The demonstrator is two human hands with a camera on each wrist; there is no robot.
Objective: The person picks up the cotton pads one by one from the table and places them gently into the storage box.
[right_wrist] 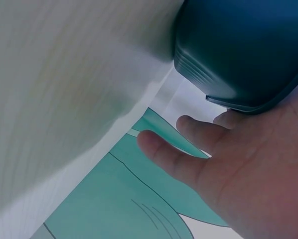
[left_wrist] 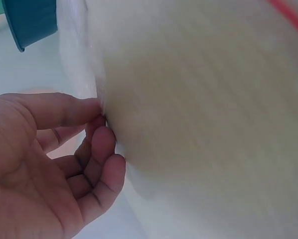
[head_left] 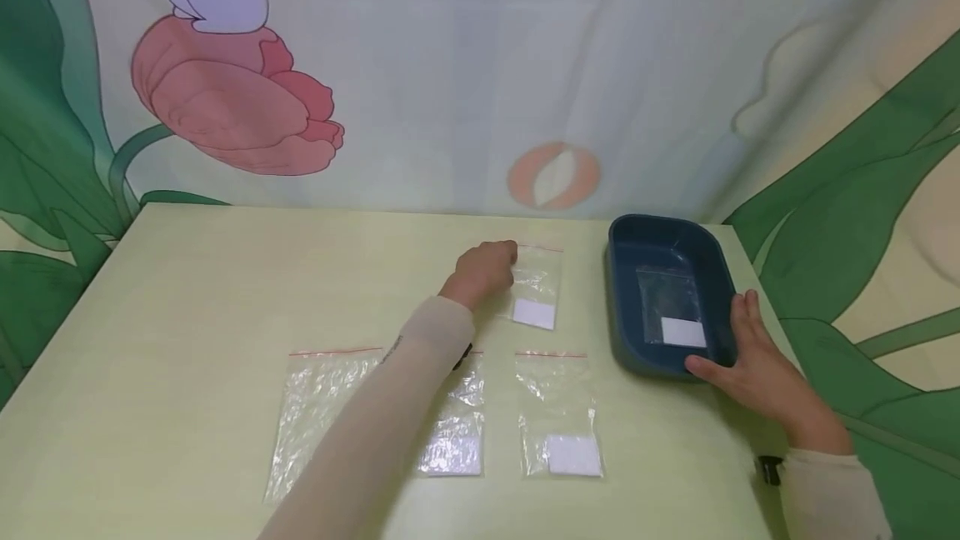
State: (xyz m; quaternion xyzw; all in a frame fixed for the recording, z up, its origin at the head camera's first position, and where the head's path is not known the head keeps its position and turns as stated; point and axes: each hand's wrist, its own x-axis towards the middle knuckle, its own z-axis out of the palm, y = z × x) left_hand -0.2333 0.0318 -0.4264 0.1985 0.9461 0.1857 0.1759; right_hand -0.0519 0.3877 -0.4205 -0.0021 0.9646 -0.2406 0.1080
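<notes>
My left hand (head_left: 483, 269) pinches the edge of a small clear zip bag (head_left: 542, 277) with a red line along its top and a white label at its lower end. In the left wrist view, thumb and index finger meet at the bag's edge. My right hand (head_left: 761, 369) rests against the near right corner of a dark blue plastic tub (head_left: 626, 340), thumb at the near rim. Its fingers look straight and spread in the right wrist view. Inside the tub lies another clear zip bag (head_left: 666, 294) with a white label.
Nearer on the pale table (head_left: 180, 315) lie a large zip bag (head_left: 307, 407), a second bag (head_left: 468, 407) partly hidden by the left forearm, and a small labelled bag (head_left: 555, 407). A printed curtain (head_left: 450, 90) hangs behind the table.
</notes>
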